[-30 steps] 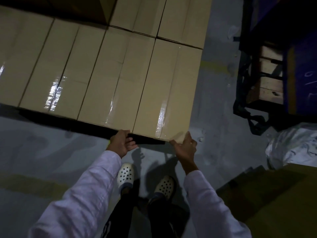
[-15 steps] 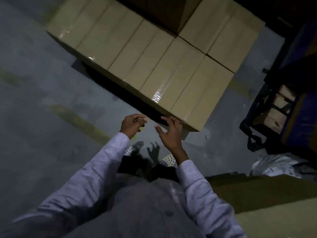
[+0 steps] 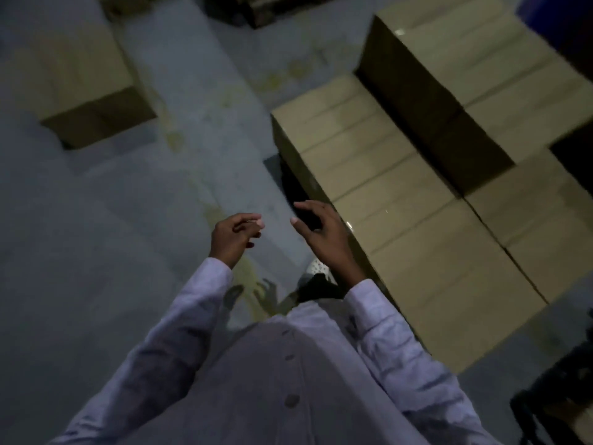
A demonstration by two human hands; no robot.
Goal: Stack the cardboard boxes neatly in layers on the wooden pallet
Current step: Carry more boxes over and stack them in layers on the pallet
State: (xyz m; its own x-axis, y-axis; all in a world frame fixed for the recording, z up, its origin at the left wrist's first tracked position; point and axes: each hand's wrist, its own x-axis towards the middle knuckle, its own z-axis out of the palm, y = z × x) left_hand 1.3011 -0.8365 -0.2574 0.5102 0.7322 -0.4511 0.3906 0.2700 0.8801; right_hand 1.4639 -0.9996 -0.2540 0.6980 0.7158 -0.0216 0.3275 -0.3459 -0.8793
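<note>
Presently: left hand (image 3: 236, 236), right hand (image 3: 321, 234), fingers (image 3: 247, 219) loose, empty; boxes (image 3: 401, 220) stiff, probably bulky; best gripped under opposite edges.

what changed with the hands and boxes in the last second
Both hands let go of the near edge of the boxes and drew back: the left hand and right hand now hang free above the floor, holding nothing. The view swung left. The boxes stay stacked as before.
</note>
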